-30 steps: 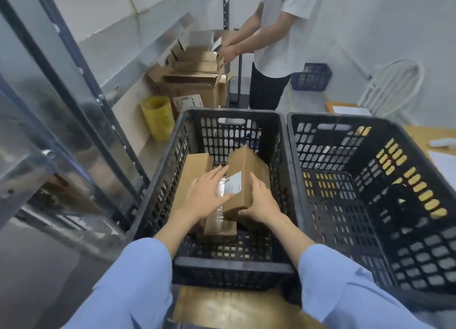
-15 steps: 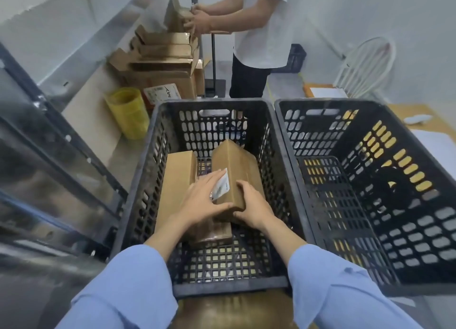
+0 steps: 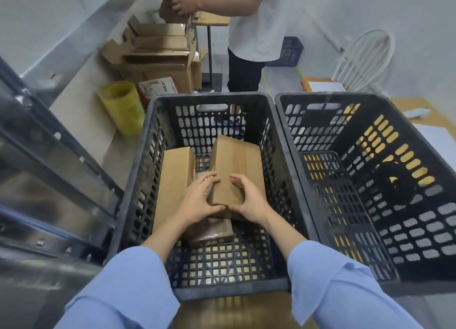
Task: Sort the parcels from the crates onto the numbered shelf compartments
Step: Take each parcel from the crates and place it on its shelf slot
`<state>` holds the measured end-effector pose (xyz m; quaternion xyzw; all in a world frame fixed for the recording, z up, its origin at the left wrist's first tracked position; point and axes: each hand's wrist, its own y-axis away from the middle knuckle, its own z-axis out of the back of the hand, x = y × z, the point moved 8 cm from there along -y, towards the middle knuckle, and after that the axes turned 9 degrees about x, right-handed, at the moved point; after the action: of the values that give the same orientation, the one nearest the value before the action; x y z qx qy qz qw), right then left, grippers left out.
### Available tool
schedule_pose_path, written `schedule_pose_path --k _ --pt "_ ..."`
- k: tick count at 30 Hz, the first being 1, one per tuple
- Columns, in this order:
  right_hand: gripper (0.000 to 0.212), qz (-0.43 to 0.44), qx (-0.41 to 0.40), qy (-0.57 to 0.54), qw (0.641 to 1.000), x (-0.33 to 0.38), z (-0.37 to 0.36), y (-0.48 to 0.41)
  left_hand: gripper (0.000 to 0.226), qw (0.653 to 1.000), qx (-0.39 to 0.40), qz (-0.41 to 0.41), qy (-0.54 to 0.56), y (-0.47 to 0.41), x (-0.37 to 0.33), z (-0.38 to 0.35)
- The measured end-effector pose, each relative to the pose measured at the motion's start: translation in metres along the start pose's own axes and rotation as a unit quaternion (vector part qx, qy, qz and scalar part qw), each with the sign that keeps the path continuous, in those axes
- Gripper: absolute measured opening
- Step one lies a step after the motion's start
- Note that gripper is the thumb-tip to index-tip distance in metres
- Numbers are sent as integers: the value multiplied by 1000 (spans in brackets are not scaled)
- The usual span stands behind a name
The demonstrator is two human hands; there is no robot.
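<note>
Both my hands are inside the left black crate [image 3: 138,188], holding a brown cardboard parcel [image 3: 237,163]. My left hand [image 3: 198,200] grips its near left corner. My right hand [image 3: 249,200] curls round its near right corner. The parcel lies tilted over a flatter parcel [image 3: 212,232] beneath it. Another long brown parcel [image 3: 172,180] leans along the crate's left wall. The right black crate [image 3: 370,180] holds no parcel that I can see. The metal shelf frame [image 3: 61,143] runs along the left side, blurred.
A person in a white shirt [image 3: 256,20] stands beyond the crates, handling a cardboard box [image 3: 170,5]. Stacked open boxes [image 3: 158,52] and a yellow bin [image 3: 122,106] sit by the wall. A white chair [image 3: 362,57] and a wooden table [image 3: 419,106] are at the right.
The parcel has turned in my hands, so its white label no longer shows. My view has tilted downward. The person behind has lifted a box higher.
</note>
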<state>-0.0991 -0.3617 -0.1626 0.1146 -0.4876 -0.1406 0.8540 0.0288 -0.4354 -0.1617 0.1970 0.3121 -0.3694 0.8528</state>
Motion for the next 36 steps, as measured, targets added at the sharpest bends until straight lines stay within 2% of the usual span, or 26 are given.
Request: schedule_pose_path --k 5,13,17,26,31,36 --pt "93 -77 -70 89 991 -14 15 3 72 999 -12 42 22 3 7 6" --pt "119 -152 -64 32 986 -32 16 2 66 996 19 68 53 2 12 5" --pt "123 -143 -54 16 988 -30 12 0 74 994 24 78 66 1 16 7" --pt "123 -86 -99 -17 991 -11 21 0 93 982 7 93 167 -1 22 24" --pt "120 -26 -125 -32 991 8 35 7 93 975 -19 74 209 2 12 50" --pt "120 16 -116 -49 992 21 45 18 94 968 -39 57 242 9 -1 64"
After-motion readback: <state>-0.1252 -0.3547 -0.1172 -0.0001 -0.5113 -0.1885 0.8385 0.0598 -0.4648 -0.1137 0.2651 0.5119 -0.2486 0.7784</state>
